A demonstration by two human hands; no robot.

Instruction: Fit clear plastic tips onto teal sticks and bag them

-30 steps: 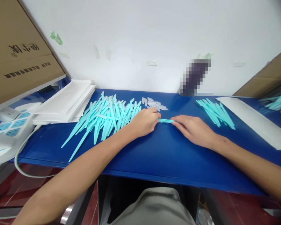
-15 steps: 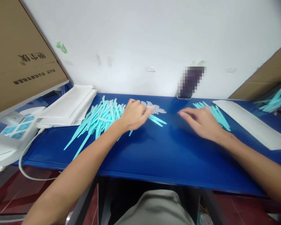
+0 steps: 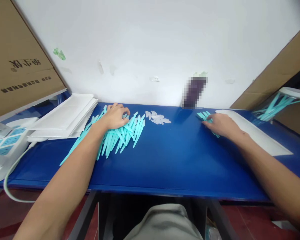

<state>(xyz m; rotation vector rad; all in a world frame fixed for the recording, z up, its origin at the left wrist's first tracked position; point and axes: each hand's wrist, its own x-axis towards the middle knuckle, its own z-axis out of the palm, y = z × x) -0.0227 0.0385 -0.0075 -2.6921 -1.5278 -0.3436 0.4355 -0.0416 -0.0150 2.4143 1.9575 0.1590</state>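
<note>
My left hand rests over the left part of a large pile of slim teal eyebrow razors. Its fingers are bent but apart, and their tips partly hide among the razors. Over at the right, my right hand closes on a small bunch of the same teal razors; the hand covers the middle of the bunch. Between the hands, nearer the wall, lies a small heap of translucent blade caps.
White envelopes are stacked at the left beside a power strip with a cable. A white sheet lies at right, near a clear container of teal razors. A blurred dark phone-like object leans on the wall. Cardboard stands left.
My left hand has moved left onto the large pile, and the two razors near the caps no longer lie there. My right hand has gone from beside the small bunch onto it.
</note>
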